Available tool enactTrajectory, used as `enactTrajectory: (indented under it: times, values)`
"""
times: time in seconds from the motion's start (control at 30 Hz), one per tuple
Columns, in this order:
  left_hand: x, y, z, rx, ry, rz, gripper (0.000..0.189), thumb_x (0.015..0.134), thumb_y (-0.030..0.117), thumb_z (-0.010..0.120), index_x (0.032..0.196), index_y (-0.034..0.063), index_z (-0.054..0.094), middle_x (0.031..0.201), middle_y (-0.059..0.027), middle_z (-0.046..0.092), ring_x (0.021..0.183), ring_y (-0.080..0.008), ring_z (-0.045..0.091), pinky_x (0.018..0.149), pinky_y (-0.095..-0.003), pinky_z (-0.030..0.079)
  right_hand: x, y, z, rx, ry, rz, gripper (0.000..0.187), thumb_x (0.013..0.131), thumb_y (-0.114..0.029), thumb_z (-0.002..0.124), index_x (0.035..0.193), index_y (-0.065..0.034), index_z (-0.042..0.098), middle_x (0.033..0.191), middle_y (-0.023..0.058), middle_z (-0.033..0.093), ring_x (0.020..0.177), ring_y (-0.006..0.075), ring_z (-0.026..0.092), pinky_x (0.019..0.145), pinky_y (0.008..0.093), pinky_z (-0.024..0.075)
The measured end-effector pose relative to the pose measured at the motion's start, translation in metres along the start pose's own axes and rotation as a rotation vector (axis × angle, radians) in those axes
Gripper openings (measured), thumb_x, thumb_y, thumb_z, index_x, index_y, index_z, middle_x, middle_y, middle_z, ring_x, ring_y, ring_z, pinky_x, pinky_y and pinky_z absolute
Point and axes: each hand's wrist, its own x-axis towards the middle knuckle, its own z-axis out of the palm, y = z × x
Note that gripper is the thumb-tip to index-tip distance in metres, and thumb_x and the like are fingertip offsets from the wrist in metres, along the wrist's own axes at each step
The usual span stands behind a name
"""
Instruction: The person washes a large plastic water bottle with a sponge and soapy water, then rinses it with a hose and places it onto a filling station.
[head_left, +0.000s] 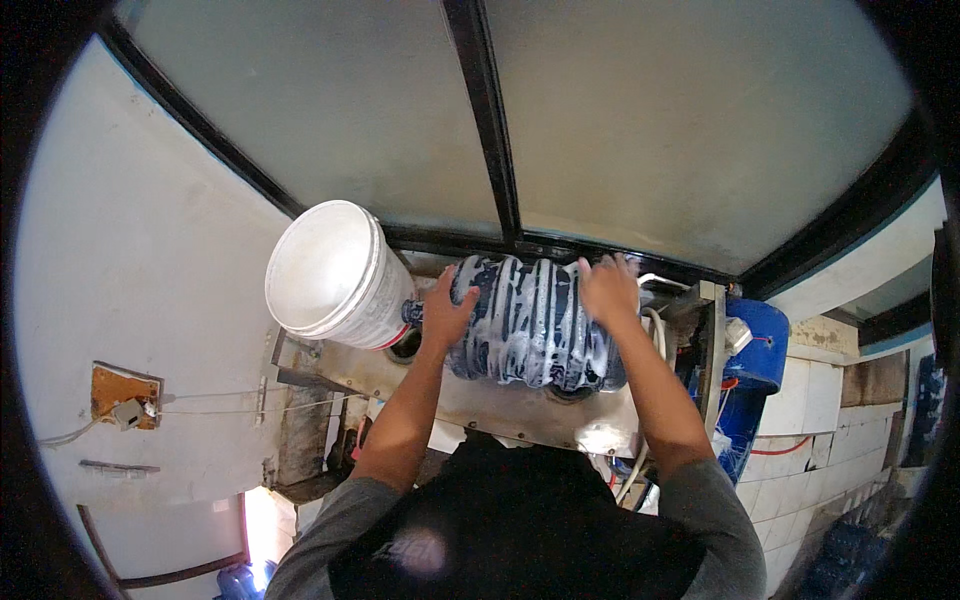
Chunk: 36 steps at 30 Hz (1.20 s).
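A large blue plastic water jug (529, 322) lies on its side across a metal counter, its ribbed wall streaked with white foam. Its neck (411, 311) points left, towards the bucket. My left hand (448, 309) grips the shoulder end, thumb spread from the fingers. Over the upper side near the base lies my right hand (609, 289). Its fingertips are blurred, and whether they hold a scrubber or only foam cannot be told. Part of a round dark opening (571, 393) in the counter shows below the jug.
A white plastic bucket (390, 300) stands left on the metal counter (480, 409), beside another round opening (405, 346). Behind runs a black-framed glass window (637, 135). A pale hose (658, 330) and blue drum (754, 337) are right. A cable (247, 409) crosses the left wall.
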Motion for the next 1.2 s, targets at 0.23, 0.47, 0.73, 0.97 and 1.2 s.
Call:
enactTrajectory:
  times: [0.23, 0.47, 0.73, 0.97, 1.2]
  values:
    - [0.002, 0.004, 0.004, -0.006, 0.004, -0.077, 0.078, 0.094, 0.046, 0.065, 0.149, -0.0049, 0.044, 0.150, -0.0285, 0.048, 0.139, -0.0418, 0.047, 0.117, -0.0446, 0.035, -0.043, -0.079, 0.030, 0.103, 0.231, -0.085, 0.058, 0.105, -0.043, 0.041, 0.131, 0.0040, 0.063, 0.145, 0.0231, 0.055, 0.145, 0.0360, 0.041, 0.119, 0.0525, 0.0292]
    - [-0.003, -0.004, 0.004, -0.015, 0.010, -0.012, 0.078, 0.093, 0.042, 0.066, 0.148, -0.0077, 0.042, 0.148, -0.0309, 0.048, 0.139, -0.0421, 0.047, 0.116, -0.0448, 0.036, -0.047, -0.050, -0.010, 0.045, 0.271, -0.128, 0.056, 0.104, -0.040, 0.045, 0.137, 0.0035, 0.059, 0.154, 0.0244, 0.045, 0.148, 0.0379, 0.034, 0.124, 0.0521, 0.0216]
    - [0.004, 0.007, 0.004, -0.051, 0.019, -0.062, 0.075, 0.093, 0.039, 0.065, 0.146, -0.0090, 0.043, 0.147, -0.0302, 0.050, 0.137, -0.0431, 0.049, 0.115, -0.0437, 0.038, -0.041, -0.147, 0.028, 0.175, 0.228, -0.003, 0.053, 0.104, -0.035, 0.045, 0.132, 0.0065, 0.061, 0.144, 0.0271, 0.054, 0.140, 0.0410, 0.044, 0.119, 0.0505, 0.0311]
    - [-0.001, -0.002, 0.008, -0.035, 0.010, 0.003, 0.076, 0.096, 0.042, 0.061, 0.150, -0.0066, 0.040, 0.153, -0.0298, 0.043, 0.141, -0.0430, 0.044, 0.116, -0.0453, 0.037, -0.049, -0.127, 0.010, 0.015, 0.434, -0.135, 0.053, 0.103, -0.039, 0.045, 0.133, 0.0004, 0.064, 0.146, 0.0248, 0.053, 0.146, 0.0400, 0.038, 0.120, 0.0532, 0.0282]
    - [0.000, -0.009, 0.010, -0.164, 0.034, -0.002, 0.050, 0.107, 0.025, 0.038, 0.149, -0.0013, 0.043, 0.152, -0.0251, 0.046, 0.139, -0.0418, 0.045, 0.115, -0.0446, 0.037, 0.040, -0.201, 0.010, 0.106, -0.292, 0.119, 0.059, 0.107, -0.042, 0.035, 0.119, 0.0021, 0.072, 0.133, 0.0262, 0.062, 0.132, 0.0375, 0.054, 0.119, 0.0476, 0.0314]
